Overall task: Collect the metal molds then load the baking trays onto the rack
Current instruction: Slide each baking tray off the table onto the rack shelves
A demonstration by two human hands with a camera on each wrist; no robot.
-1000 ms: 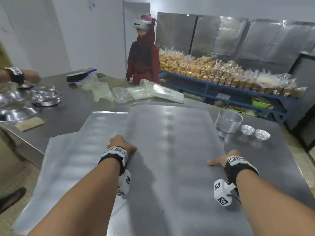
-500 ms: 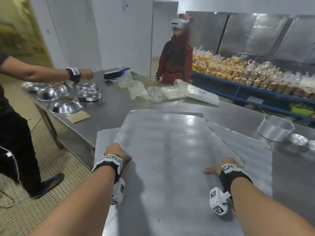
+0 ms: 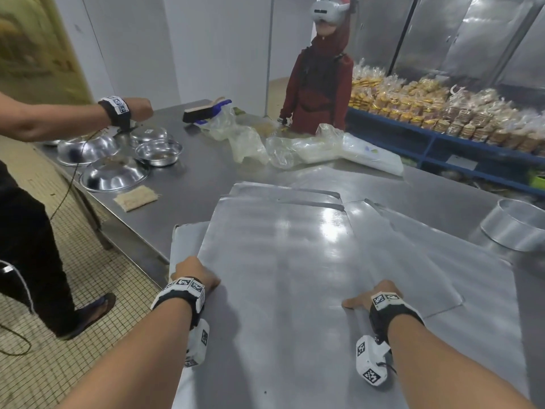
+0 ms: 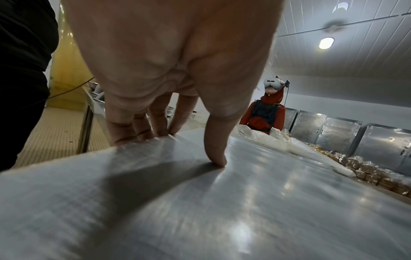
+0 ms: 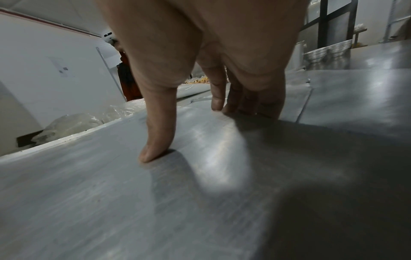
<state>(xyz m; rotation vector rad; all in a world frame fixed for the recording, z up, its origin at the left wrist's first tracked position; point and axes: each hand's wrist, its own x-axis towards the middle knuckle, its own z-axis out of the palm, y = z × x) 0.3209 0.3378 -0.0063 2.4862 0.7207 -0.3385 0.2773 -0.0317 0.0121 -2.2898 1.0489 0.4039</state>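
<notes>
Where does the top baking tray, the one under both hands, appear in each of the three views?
Head: top baking tray fills the centre, left hand and right hand at its sides.
Left wrist: tray fills the lower half.
Right wrist: tray fills the lower left.
Shared landmark: person in red, at the table's far side.

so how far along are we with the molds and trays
Done: nothing clearly; the round metal mold sits on the table. In hand: left hand and right hand grip the top baking tray by its edges. Left: other trays underneath; no rack in view.
</notes>
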